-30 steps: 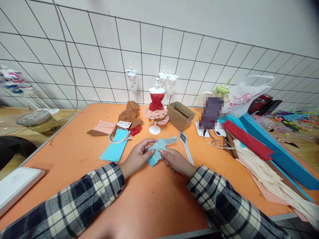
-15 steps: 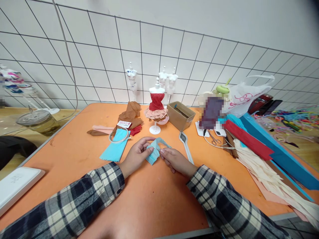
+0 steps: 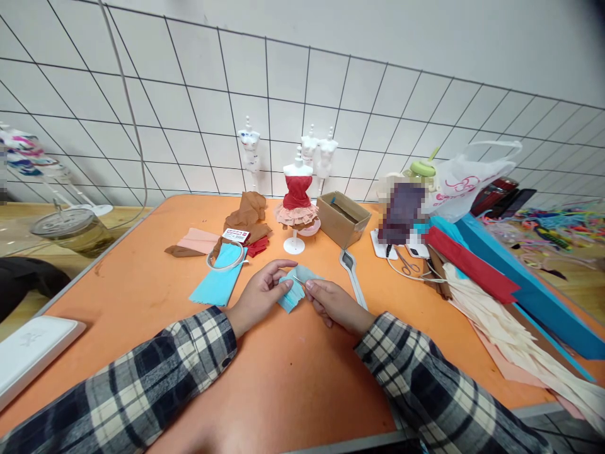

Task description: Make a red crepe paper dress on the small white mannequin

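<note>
My left hand [image 3: 261,291] pinches a small piece of light blue crepe paper [image 3: 292,296] between thumb and fingers, above the middle of the table. From the right, my right hand [image 3: 336,301] closes thumb and forefinger on a thin needle-like piece [image 3: 299,280], whose tip points left across the crepe paper. Whether the tip goes through the paper, I cannot tell. Just behind both hands stands a small white dress form [image 3: 293,244] in a red bodice [image 3: 298,191] and a ruffled peach skirt [image 3: 297,215].
A ring [image 3: 209,258] rests on folded blue crepe paper [image 3: 218,287], left of my hands. Behind are brown scraps [image 3: 246,214] and a cardboard box [image 3: 336,228]. Grey tongs-like tool [image 3: 352,277], scissors [image 3: 407,265], a cable and crepe strips [image 3: 501,321] lie right; a white case [image 3: 40,347] sits left.
The thin piece in my right hand now shows across the crepe paper, and the paper's back strip lies flatter. Both hands stay almost in place.
</note>
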`<state>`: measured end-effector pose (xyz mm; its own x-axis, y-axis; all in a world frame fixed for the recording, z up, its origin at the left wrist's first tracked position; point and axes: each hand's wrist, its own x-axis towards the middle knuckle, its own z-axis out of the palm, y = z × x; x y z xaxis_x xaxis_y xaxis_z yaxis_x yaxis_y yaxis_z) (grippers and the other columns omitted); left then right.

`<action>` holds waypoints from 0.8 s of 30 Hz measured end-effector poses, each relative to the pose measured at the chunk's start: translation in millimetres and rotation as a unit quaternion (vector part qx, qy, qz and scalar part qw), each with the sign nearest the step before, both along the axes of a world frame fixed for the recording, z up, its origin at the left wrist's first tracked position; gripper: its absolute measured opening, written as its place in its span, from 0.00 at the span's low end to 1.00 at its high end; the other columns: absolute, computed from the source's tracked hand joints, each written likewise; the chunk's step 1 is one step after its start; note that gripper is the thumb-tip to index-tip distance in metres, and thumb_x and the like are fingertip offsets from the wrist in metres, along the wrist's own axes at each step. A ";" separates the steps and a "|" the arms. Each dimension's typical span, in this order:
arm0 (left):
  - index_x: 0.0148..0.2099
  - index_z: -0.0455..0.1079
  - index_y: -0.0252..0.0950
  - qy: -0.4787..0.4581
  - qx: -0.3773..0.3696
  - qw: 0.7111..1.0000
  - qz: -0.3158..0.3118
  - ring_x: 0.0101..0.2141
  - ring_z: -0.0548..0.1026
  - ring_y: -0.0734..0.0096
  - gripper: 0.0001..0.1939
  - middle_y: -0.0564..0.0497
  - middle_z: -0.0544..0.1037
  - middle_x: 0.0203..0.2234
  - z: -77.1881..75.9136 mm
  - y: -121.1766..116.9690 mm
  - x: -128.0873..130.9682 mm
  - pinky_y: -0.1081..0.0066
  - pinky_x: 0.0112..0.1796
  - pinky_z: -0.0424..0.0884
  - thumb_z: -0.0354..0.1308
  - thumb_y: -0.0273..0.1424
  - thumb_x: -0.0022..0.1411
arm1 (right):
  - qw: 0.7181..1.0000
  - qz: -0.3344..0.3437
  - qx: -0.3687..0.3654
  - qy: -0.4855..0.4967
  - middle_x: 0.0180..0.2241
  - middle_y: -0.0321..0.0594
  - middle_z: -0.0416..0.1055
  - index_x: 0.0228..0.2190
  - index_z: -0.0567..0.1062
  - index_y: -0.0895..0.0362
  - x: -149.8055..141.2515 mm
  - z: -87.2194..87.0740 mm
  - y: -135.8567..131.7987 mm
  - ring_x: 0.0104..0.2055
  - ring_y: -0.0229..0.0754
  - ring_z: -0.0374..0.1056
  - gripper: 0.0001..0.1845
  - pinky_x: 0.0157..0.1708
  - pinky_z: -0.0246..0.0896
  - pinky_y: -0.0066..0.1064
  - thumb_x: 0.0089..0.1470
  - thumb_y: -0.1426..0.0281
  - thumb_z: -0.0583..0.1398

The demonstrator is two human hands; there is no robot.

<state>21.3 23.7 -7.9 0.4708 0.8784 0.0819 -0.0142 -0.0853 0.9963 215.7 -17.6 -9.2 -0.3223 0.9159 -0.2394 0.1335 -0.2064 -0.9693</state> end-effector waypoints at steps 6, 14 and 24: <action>0.56 0.64 0.35 -0.013 -0.007 1.000 0.009 0.27 0.71 0.72 0.27 0.55 0.72 0.26 -2.1 0.2 -1.5 0.73 0.30 0.66 0.63 0.43 0.61 | 1.000 0.008 -0.006 0.016 0.14 0.23 0.50 0.27 0.62 0.54 2.1 0.1 0.1 0.13 0.29 0.45 0.26 0.10 0.48 0.22 0.60 0.44 0.52; 0.56 0.62 0.34 -0.004 -0.004 1.000 -0.016 0.28 0.71 0.72 0.27 0.56 0.72 0.26 -1.1 -0.5 -0.5 0.72 0.32 0.67 0.63 0.42 0.60 | 0.999 0.025 -0.022 0.023 0.13 0.23 0.51 0.27 0.63 0.54 3.8 -0.3 0.7 0.12 0.31 0.47 0.27 0.09 0.51 0.22 0.58 0.42 0.52; 0.60 0.59 0.36 0.003 0.001 1.000 -0.021 0.28 0.71 0.72 0.29 0.56 0.71 0.26 -3.2 -0.9 -0.4 0.72 0.31 0.66 0.62 0.40 0.61 | 0.999 0.046 -0.027 0.000 0.13 0.23 0.50 0.26 0.62 0.54 7.3 5.0 -1.0 0.12 0.30 0.45 0.27 0.09 0.49 0.22 0.59 0.43 0.51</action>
<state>20.9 22.8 -11.2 0.5070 0.8582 0.0807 -0.0118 -0.0867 0.9962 223.0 -18.6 -4.2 -0.4049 0.8681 -0.2872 0.1535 -0.2451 -0.9573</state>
